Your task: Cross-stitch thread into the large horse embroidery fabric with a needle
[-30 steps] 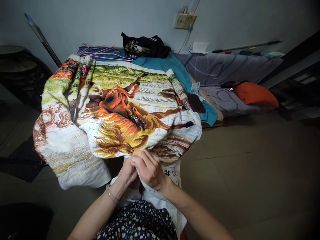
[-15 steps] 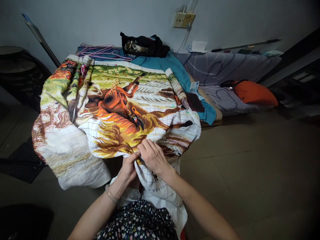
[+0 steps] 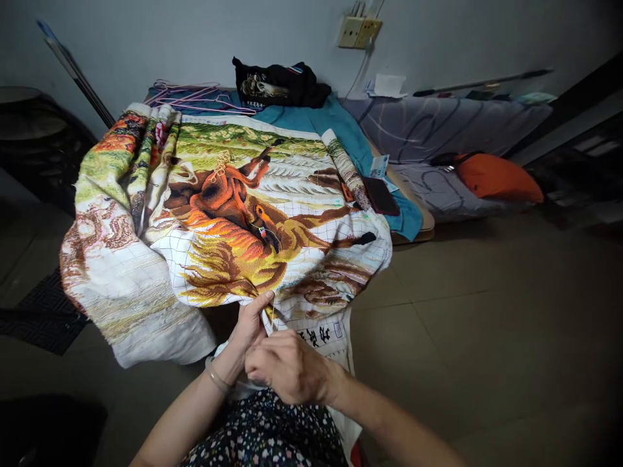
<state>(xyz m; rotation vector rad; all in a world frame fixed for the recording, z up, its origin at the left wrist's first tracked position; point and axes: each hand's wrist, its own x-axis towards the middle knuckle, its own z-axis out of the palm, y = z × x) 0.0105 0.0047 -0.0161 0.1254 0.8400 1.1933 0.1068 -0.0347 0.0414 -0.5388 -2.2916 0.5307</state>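
A large cross-stitch cloth, worked with orange, brown and yellow horses on white gridded fabric, spreads in front of me and drapes over the near edge. At its near fold my left hand grips the fabric, thumb on top and fingers underneath. Just below and to the right, closed and turned toward me, is my right hand. A pale yellow thread runs from the cloth by my left thumb down toward it. No needle can be made out. Loose thread loops lie on the stitched horse.
Rolled cloth ends lie on both sides. Behind are pink hangers, a black bag and a teal cloth. A dark phone rests at the right, near a cushioned seat with an orange bag. A wall socket is above.
My right hand has moved from the fold down toward my body, away from the left thumb, and black lettering on the cloth shows beside it. My left hand keeps its hold.
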